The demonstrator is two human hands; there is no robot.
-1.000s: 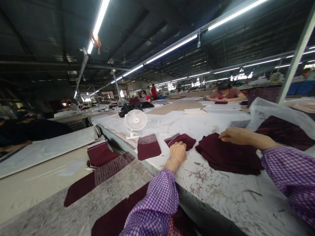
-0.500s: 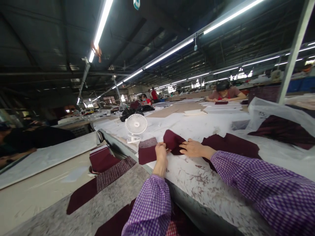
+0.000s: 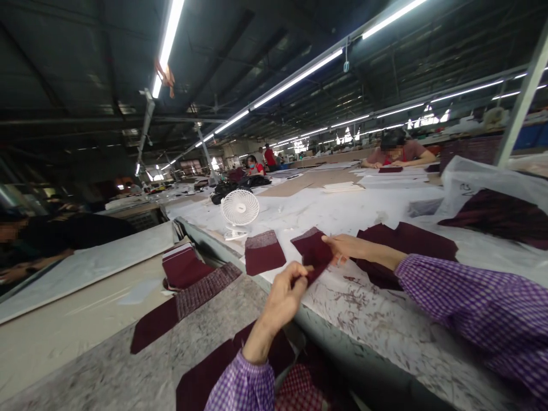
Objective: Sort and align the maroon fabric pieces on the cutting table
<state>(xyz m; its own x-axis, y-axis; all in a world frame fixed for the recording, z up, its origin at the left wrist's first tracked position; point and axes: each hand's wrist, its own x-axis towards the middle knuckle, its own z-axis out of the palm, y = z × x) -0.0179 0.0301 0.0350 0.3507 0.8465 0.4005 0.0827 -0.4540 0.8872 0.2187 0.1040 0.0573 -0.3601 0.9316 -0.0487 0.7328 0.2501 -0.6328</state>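
Observation:
A small maroon fabric piece (image 3: pixel 314 246) is held between my two hands, just above the white-covered table. My left hand (image 3: pixel 283 294) pinches its near edge between thumb and fingers. Closed on its right side is my right hand (image 3: pixel 349 249), with the fingertips partly hidden behind the cloth. Left of it lies a stack of maroon pieces (image 3: pixel 265 260) with a grey-mottled band on top. Beyond my right wrist rests a pile of larger maroon pieces (image 3: pixel 409 242), partly covered by my forearm.
A white clip fan (image 3: pixel 240 208) stands behind the stack. On the lower surface at left lie a long maroon strip (image 3: pixel 156 329) and folded maroon fabric (image 3: pixel 186 268). A clear plastic bag (image 3: pixel 483 177) with dark cloth sits at right. A person (image 3: pixel 396 149) works across the table.
My right hand has gone from the larger pile to the small piece. My left hand has taken hold of the piece's edge and drawn it nearer. The head view shifted slightly.

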